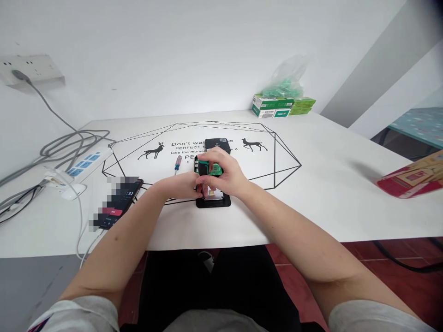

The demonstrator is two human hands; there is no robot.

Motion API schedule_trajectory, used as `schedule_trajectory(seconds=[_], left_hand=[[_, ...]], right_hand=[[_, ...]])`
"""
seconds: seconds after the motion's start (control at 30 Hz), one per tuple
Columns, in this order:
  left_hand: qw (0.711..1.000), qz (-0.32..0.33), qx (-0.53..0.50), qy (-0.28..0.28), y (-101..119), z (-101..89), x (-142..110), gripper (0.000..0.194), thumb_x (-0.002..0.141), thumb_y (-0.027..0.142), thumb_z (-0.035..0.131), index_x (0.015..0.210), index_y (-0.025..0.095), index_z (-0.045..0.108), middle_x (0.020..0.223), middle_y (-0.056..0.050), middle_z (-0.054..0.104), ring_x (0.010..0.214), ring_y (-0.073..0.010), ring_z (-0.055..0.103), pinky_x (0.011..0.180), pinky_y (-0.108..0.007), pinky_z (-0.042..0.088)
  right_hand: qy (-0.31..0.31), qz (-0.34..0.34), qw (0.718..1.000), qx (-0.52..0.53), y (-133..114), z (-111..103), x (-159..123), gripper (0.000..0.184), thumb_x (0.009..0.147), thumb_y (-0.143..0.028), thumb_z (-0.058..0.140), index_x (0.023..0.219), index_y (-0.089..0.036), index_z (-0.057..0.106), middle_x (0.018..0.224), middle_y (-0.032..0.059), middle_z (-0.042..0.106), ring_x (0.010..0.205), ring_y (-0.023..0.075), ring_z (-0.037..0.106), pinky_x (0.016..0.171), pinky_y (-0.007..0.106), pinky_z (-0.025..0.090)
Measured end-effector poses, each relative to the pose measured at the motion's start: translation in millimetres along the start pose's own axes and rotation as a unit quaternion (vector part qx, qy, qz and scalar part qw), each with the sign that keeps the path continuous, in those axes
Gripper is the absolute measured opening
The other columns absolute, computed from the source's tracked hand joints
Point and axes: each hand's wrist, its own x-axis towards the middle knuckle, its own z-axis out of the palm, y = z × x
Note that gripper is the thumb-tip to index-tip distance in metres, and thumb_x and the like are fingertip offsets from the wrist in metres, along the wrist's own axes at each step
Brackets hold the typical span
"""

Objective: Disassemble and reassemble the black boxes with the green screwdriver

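An opened black handheld device (225, 202) lies near the front of the table, its green circuit board (217, 169) and a silvery lower part showing. My right hand (226, 173) is above it, fingers and thumb closed around the green-and-black handle of a screwdriver (203, 168). The screwdriver's tip is hidden. My left hand (183, 186) rests at the device's left side with curled fingers, partly covered by my right hand; what they grip cannot be made out. Behind the device lies a black back cover (217, 144). A small screwdriver with a blue-and-red handle (178, 162) lies to the left.
At left, a phone (129, 196) with its screen lit lies by a white power strip (88, 163) and coiled grey cable (69, 138). Green-and-white boxes (273, 103) under a plastic bag (285, 80) stand at the back right. A red-and-tan package (411, 177) sits at the right edge.
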Motion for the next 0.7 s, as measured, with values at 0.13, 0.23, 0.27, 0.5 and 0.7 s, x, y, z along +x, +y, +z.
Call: schedule_trajectory(seconds=[0.13, 0.23, 0.27, 0.5, 0.7], left_hand=[[1.000, -0.009, 0.012, -0.001, -0.1, -0.3, 0.2, 0.034, 0.087, 0.015, 0.065, 0.115, 0.026, 0.080, 0.104, -0.002, 0.079, 0.092, -0.0217, 0.072, 0.079, -0.031, 0.058], [1.000, -0.006, 0.004, -0.002, 1.6, 0.7, 0.9, 0.030, 0.088, 0.013, 0.065, 0.110, 0.025, 0.080, 0.104, -0.003, 0.079, 0.094, -0.0217, 0.072, 0.080, -0.032, 0.058], [1.000, -0.002, -0.002, -0.002, 1.9, 1.0, 1.2, 0.028, 0.088, 0.012, 0.065, 0.108, 0.025, 0.080, 0.104, -0.003, 0.079, 0.094, -0.0214, 0.072, 0.081, -0.031, 0.058], [0.999, 0.010, -0.030, -0.011, -3.3, 2.6, 3.2, 0.026, 0.087, 0.012, 0.067, 0.107, 0.025, 0.078, 0.112, -0.003, 0.079, 0.103, -0.0228, 0.074, 0.088, -0.033, 0.061], [0.999, 0.010, -0.036, -0.012, 2.1, 2.6, 0.8, 0.024, 0.089, 0.012, 0.064, 0.106, 0.023, 0.076, 0.113, -0.003, 0.078, 0.105, -0.0226, 0.073, 0.090, -0.033, 0.060]], right_hand=[[0.009, -0.002, 1.000, -0.010, 1.7, -0.9, -0.7, 0.040, 0.098, -0.043, 0.081, 0.134, -0.033, 0.066, 0.102, 0.0030, 0.073, 0.084, 0.0206, 0.062, 0.080, 0.042, 0.058], [0.007, 0.008, 1.000, -0.020, 1.1, -0.4, -1.3, 0.041, 0.098, -0.046, 0.081, 0.134, -0.033, 0.066, 0.104, 0.0040, 0.073, 0.087, 0.0218, 0.062, 0.081, 0.044, 0.057], [0.006, 0.008, 1.000, -0.023, 0.7, -0.3, -1.2, 0.042, 0.098, -0.047, 0.081, 0.134, -0.032, 0.066, 0.104, 0.0041, 0.073, 0.087, 0.0220, 0.062, 0.081, 0.044, 0.057], [0.011, -0.008, 1.000, -0.026, -2.3, 0.1, -0.6, 0.041, 0.099, -0.044, 0.080, 0.136, -0.032, 0.066, 0.102, 0.0035, 0.069, 0.084, 0.0205, 0.059, 0.077, 0.041, 0.056], [0.007, -0.003, 1.000, -0.021, -3.5, 0.3, -0.3, 0.040, 0.100, -0.044, 0.079, 0.136, -0.033, 0.066, 0.103, 0.0037, 0.070, 0.083, 0.0205, 0.059, 0.078, 0.042, 0.058]])
